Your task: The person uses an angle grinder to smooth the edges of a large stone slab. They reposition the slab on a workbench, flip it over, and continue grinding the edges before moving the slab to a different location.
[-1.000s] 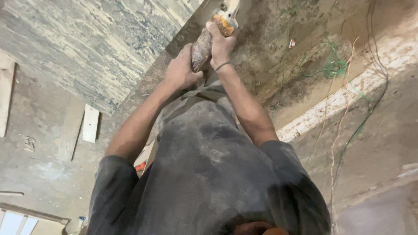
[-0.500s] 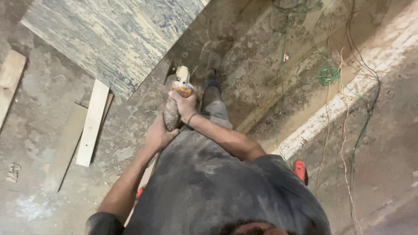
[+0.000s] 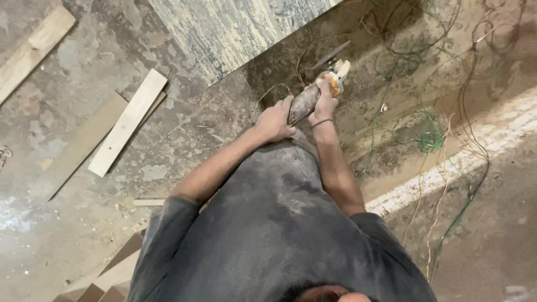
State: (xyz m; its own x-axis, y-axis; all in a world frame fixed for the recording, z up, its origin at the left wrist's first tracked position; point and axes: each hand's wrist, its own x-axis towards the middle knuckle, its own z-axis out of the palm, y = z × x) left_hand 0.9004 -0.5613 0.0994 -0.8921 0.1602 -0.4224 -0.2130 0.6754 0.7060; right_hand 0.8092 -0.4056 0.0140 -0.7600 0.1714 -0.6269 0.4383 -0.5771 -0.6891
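Observation:
Both of my hands grip a dusty hand-held power tool (image 3: 307, 100) with an orange and pale front end, held out in front of my body over the floor. My left hand (image 3: 275, 119) wraps the rear of its body. My right hand (image 3: 323, 102), with a band on the wrist, holds it nearer the front. The tool's tip points toward the dirt-covered floor beside a large streaked stone slab (image 3: 235, 28). My grey dusty shirt fills the lower middle of the view.
Wooden planks (image 3: 127, 124) lie on the concrete floor at the left, and another (image 3: 33, 47) at the top left. Tangled green and dark wires (image 3: 430, 137) run across the dirt at the right. A pale raised edge (image 3: 447, 168) crosses the right side. Wood offcuts (image 3: 106, 279) lie at the bottom left.
The view has swung, so the hands and tool sit lower and more central in the frame. The tool has tilted toward the upper right. Both hands keep their grip on it.

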